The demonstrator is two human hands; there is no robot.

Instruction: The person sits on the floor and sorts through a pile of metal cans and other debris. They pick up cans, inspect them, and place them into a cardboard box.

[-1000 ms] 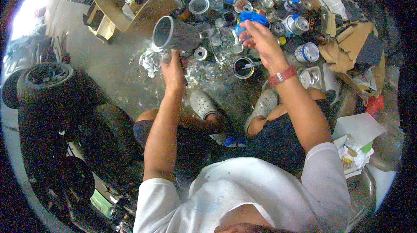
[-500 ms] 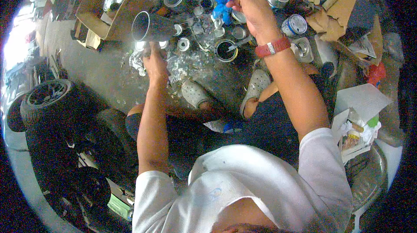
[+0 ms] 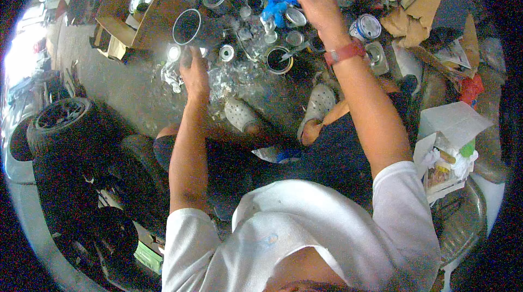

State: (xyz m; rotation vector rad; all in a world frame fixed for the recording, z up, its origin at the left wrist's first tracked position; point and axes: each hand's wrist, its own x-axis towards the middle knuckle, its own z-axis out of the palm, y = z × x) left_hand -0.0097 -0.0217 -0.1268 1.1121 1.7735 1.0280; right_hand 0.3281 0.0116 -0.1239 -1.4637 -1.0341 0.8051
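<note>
Floor (image 3: 139, 87): grey, stained, pale spatter near upper centre. Light: strong white glare (image 3: 22, 55), upper left edge; lower left dim. Background: dark tyred wheel (image 3: 61, 115), left; torn brown cardboard (image 3: 433, 0), upper right.

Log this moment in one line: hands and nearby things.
left hand: holding clear cup, tilted | right hand: raised near blue crumpled material, contact unclear | nearby: open can, thin tool in it

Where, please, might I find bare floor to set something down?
The grey floor between the open cardboard box and the tyred wheel looks mostly bare; a smaller, speckled patch lies between the clogs. Cans crowd the area around the right hand.
</note>
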